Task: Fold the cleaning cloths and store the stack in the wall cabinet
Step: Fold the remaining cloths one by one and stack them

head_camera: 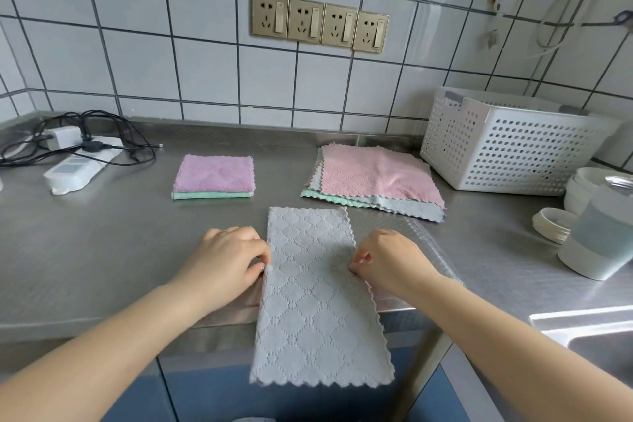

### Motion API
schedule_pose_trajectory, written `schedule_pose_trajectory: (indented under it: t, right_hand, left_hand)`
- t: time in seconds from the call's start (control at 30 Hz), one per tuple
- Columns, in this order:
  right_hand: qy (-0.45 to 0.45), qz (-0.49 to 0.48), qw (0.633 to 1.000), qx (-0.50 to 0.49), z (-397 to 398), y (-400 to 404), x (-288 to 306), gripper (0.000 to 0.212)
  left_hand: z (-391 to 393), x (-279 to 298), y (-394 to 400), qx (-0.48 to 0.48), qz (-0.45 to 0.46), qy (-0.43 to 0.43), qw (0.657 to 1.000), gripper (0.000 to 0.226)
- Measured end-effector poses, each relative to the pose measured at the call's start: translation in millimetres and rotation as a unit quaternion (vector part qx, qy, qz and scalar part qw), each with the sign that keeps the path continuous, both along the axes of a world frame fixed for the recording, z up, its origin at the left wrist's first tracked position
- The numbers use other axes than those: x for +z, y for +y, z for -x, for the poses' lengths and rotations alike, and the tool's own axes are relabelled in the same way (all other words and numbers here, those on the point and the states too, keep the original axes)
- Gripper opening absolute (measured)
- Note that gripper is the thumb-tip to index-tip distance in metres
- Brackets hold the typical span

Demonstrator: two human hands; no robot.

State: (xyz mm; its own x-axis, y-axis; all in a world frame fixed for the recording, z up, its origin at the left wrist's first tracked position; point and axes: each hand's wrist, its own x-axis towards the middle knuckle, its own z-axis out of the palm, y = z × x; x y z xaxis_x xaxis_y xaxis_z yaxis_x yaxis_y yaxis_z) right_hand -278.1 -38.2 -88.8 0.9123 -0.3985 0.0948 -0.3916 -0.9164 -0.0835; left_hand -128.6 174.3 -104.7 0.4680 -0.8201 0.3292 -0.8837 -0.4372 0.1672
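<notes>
i've got both hands, left [233,259] and right [390,259], pinching the grey cloth [317,301] mid-frame; i'd fold the hanging half up square, edges matched.

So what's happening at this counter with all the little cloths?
A person is folding cleaning cloths. The left hand and right hand pinch the side edges of a grey cloth that hangs partly over the counter's front edge. Two folded cloths are stacked behind; an unfolded pile waits beside a white basket.

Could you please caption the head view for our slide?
Both hands, left hand and right hand, pinch a half-folded grey cloth overhanging the steel counter.
</notes>
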Motion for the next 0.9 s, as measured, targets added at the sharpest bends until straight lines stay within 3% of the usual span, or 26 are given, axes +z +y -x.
schedule_pose_trajectory:
  t: [0.13, 0.27, 0.4, 0.53, 0.67, 0.73, 0.83, 0.9]
  right_hand:
    - [-0.024, -0.001, 0.998, 0.062, 20, -3, 1, 0.027]
    - [0.011, -0.046, 0.979, 0.200, 53, -7, -4, 0.057]
    - [0.090, 0.017, 0.971, 0.220, 68, -2, -19, 0.075]
    - [-0.051, 0.042, 0.963, 0.263, 62, -1, -37, 0.059]
    - [-0.170, -0.134, 0.957, 0.195, 53, 11, -26, 0.030]
    - [-0.214, -0.215, 0.947, 0.111, 43, 20, -17, 0.018]
    - [-0.274, -0.308, 0.911, 0.004, 20, 25, -10, 0.030]
    - [-0.287, -0.329, 0.899, -0.042, 3, 21, -7, 0.034]
  left_hand:
    - [-7, -2, 10, -0.069, 0.002, 0.038, 0.997, 0.024]
    - [4, -1, 33, -0.187, -0.117, 0.126, 0.967, 0.066]
    - [16, -11, 40, -0.195, -0.192, 0.008, 0.962, 0.077]
    - [17, -23, 25, -0.229, -0.072, -0.048, 0.970, 0.068]
    - [20, -9, 14, -0.197, 0.021, 0.201, 0.959, 0.035]
    - [24, -3, 4, -0.144, 0.099, 0.267, 0.948, 0.019]
    - [19, -5, -14, -0.036, 0.208, 0.381, 0.900, 0.037]
    - [16, -4, -23, -0.014, 0.257, 0.430, 0.865, 0.048]
